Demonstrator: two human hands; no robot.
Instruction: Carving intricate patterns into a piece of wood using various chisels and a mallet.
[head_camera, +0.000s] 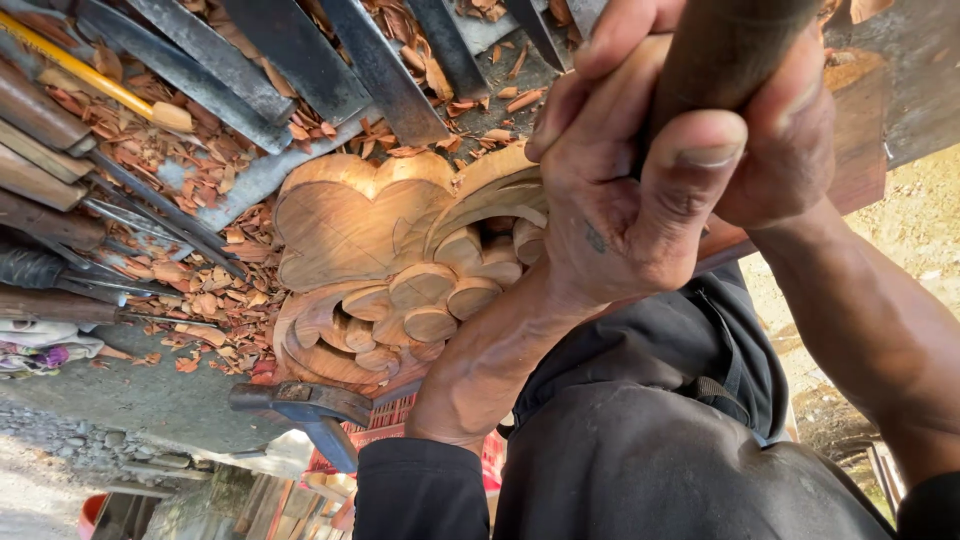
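Both my hands are wrapped around a round brown wooden tool handle (725, 45) held over the right side of a carved wooden panel (370, 235). My left hand (615, 215) grips it with the thumb pressed up along the handle. Behind it, my right hand (790, 135) closes around the same handle. The panel is pale reddish wood with a leaf shape and rounded petal-like lobes cut in relief. The tool's working end is hidden behind my hands.
Several chisels and gouges (60, 170) with dark blades lie in a row on the left, one with a yellow handle (80, 68). Reddish wood chips (210, 300) cover the bench. A dark metal clamp (305, 405) sits at the panel's near edge.
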